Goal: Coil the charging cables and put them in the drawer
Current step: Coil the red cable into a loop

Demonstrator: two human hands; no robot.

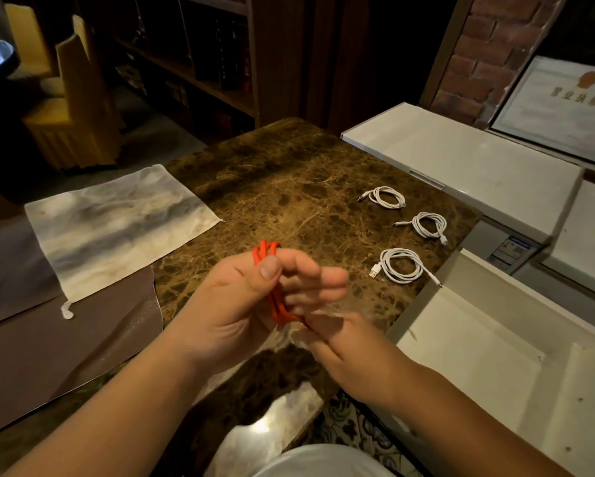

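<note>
An orange cable (278, 306) is looped several times around the fingers of my left hand (251, 297), thumb pressing the loops at the top. My right hand (344, 349) sits just below and to the right, blurred, pinching the cable's lower end. Three coiled white cables lie on the brown marble counter (289, 187) to the right: one at the back (385, 197), one in the middle (428, 226), one nearest (401, 269). A white open drawer (468, 346) lies at the right, beside the counter's edge.
A stained white cloth (117, 225) lies on the counter's left side over a brown surface. A white chest lid (461, 160) stands behind the cables. A framed certificate (561, 105) leans on the brick wall. Shelves and yellow chairs are behind.
</note>
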